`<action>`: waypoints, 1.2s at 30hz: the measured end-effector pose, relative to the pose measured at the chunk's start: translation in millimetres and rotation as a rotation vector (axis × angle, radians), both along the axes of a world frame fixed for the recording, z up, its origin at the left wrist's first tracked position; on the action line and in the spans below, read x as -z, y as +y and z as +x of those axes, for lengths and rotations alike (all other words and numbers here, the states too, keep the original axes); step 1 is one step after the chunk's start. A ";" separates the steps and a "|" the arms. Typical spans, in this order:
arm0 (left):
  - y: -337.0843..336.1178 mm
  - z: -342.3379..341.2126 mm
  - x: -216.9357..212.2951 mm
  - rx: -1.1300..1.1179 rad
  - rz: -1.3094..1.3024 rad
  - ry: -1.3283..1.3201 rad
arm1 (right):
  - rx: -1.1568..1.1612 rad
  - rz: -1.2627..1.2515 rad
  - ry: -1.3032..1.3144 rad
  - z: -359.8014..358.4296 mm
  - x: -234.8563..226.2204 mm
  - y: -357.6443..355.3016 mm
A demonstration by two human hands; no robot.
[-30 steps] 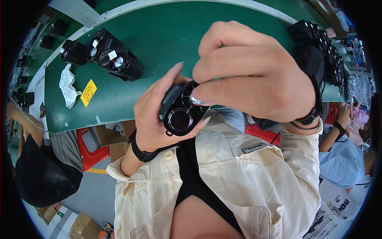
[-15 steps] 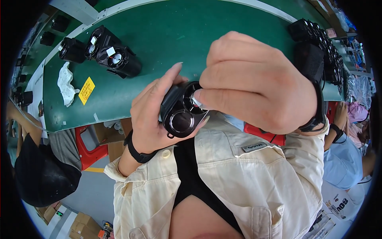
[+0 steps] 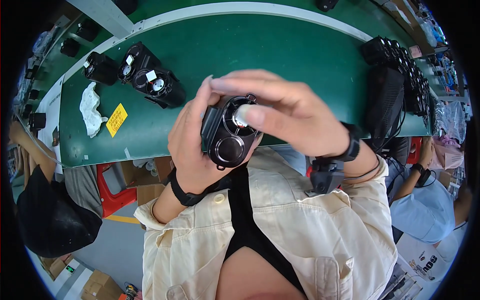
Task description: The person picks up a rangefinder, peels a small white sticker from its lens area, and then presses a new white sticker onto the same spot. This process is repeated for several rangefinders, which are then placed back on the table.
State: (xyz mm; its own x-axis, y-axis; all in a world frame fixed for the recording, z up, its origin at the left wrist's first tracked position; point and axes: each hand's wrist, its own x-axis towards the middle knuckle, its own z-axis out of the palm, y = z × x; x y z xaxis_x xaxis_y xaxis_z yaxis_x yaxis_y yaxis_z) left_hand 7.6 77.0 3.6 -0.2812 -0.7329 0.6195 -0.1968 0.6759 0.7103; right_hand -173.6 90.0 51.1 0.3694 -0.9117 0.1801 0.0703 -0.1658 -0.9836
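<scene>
A black housing [image 3: 218,150] with two round barrel openings side by side is held up in front of my chest, its openings facing me. My left hand [image 3: 186,137] wraps around its left side and underside. From the right, my right hand [image 3: 307,115] curves over the far side, its fingertips meeting the left ones. The right thumb presses on a small whitish piece [image 3: 240,116] in the upper opening and partly covers it. The lower opening shows a dark, glossy disc inside a ring. Both wrists wear black bands, the right one with a small black device.
On the green table [image 3: 240,47], similar black housings [image 3: 167,90] with white tags stand left, near crumpled white material [image 3: 91,110] and a yellow note [image 3: 116,120]. Right: a black ridged box [image 3: 384,97] with cables and rows of black parts [image 3: 415,80]. People sit on both sides.
My right hand has lowered and opened from a pinch at the upper opening into a grip around the housing, thumb on the whitish piece. The view has shifted slightly.
</scene>
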 end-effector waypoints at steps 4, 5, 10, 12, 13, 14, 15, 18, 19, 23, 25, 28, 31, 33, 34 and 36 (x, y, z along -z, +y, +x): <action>4.0 -0.1 -4.5 -0.103 -0.049 -0.134 | -0.053 0.228 -0.212 8.2 3.6 0.0; 3.7 0.2 -5.3 -0.106 -0.071 -0.146 | -0.054 0.227 -0.210 7.7 2.5 -0.4; 2.9 -1.5 -2.4 -0.120 -0.095 -0.151 | -0.091 0.288 -0.208 6.0 1.4 0.1; 2.5 -2.7 -2.3 -0.122 -0.087 -0.141 | -0.050 0.293 -0.242 9.5 5.1 0.9; 2.5 -2.9 -3.0 -0.137 -0.083 -0.142 | -0.047 0.293 -0.242 10.7 4.9 1.0; 2.5 -3.1 -3.7 -0.152 -0.079 -0.143 | -0.045 0.305 -0.268 12.0 4.5 1.1; 2.3 -3.0 -4.2 -0.174 -0.077 -0.143 | -0.050 0.316 -0.294 13.3 4.2 -0.2; 3.3 -4.4 -0.2 -0.167 -0.059 -0.130 | -0.050 0.306 -0.250 12.4 3.3 -3.4; 3.6 -4.8 0.6 -0.163 -0.049 -0.124 | -0.038 0.287 -0.184 10.0 2.8 -4.1; -4.0 -1.5 0.2 -0.115 -0.107 -0.145 | -0.059 0.289 -0.041 -14.0 -6.4 -42.5; -2.0 13.5 4.0 -0.173 -0.096 -0.110 | 0.119 0.175 0.055 -27.4 -5.9 -83.7; 0.0 31.0 11.2 -0.240 -0.069 -0.010 | 0.432 0.032 0.084 -64.1 0.8 -163.5; -14.2 43.7 15.5 -0.574 0.027 0.005 | 0.585 0.050 0.053 -118.6 28.8 -243.3; -28.8 48.8 12.2 -0.487 0.094 -0.030 | 0.652 0.008 0.301 -176.4 57.4 -291.1; -34.7 50.5 13.9 -0.450 0.135 -0.053 | 0.707 -0.017 0.548 -187.6 68.3 -307.3; -35.3 54.5 12.2 -0.463 0.151 -0.079 | 0.806 -0.123 0.669 -168.2 67.0 -313.0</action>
